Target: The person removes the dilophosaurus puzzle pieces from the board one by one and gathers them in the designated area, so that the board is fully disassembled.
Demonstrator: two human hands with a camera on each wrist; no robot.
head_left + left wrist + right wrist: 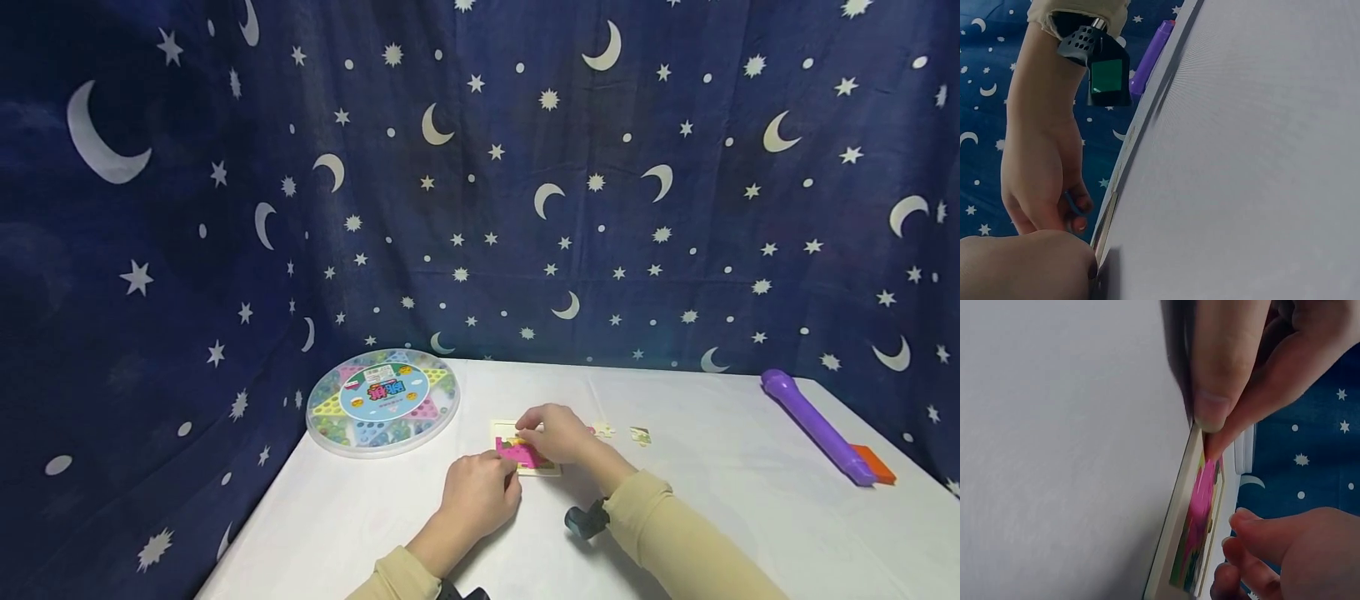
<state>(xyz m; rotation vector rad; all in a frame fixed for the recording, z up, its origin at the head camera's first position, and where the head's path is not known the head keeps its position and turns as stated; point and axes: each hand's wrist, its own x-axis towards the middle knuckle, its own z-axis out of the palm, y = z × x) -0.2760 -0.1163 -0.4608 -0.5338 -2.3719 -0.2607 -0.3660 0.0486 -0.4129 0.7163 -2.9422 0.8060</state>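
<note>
Fingers on the left hand pinch the near left corner of the puzzle on the desk, and the right hand bends over it, gripping what I can't tell, so keeping the puzzle still and pressing softly seems best.

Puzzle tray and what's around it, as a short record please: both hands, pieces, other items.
Left hand: pinches the near-left rim of the puzzle tray
Right hand: over the tray's right side; whether it holds a piece is unclear
Puzzle picture: pink, in the tray, partly hidden
Loose pieces: at least two, right of the tray
Table left: round game board
Table right: purple tube, orange item beside its near end
Backdrop: dark blue, moons and stars
</note>
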